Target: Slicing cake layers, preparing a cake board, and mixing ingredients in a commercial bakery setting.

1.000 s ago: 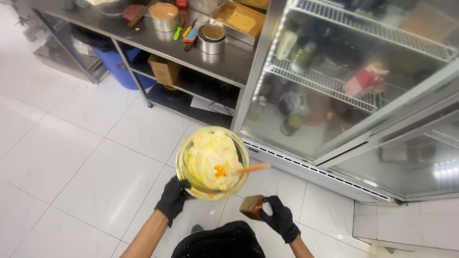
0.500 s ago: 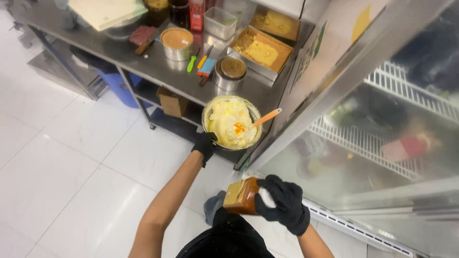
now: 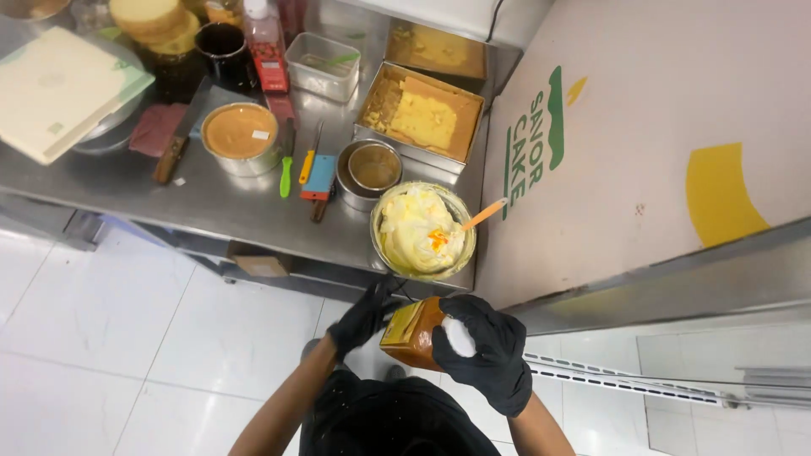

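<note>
I see a floor (image 3: 110,338) of large white glossy tiles reflecting soft overhead light. A steel table (image 3: 211,211) fills the upper left, a shelf (image 3: 262,270) under its front edge. At its right edge stands a beige fridge door (image 3: 642,110) with a metal frame (image 3: 676,283).

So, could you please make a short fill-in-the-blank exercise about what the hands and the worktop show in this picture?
1. Both hands wear gloves of the colour ____.
2. The right hand grips a small amber jar with a ____ cap.
3. The bowl of pale yellow cream stands on the steel table, and the handle of the spatula in it is ____.
4. The left hand rests just below the bowl, at the ____ of the table.

Missing words: black; white; orange; edge
</note>
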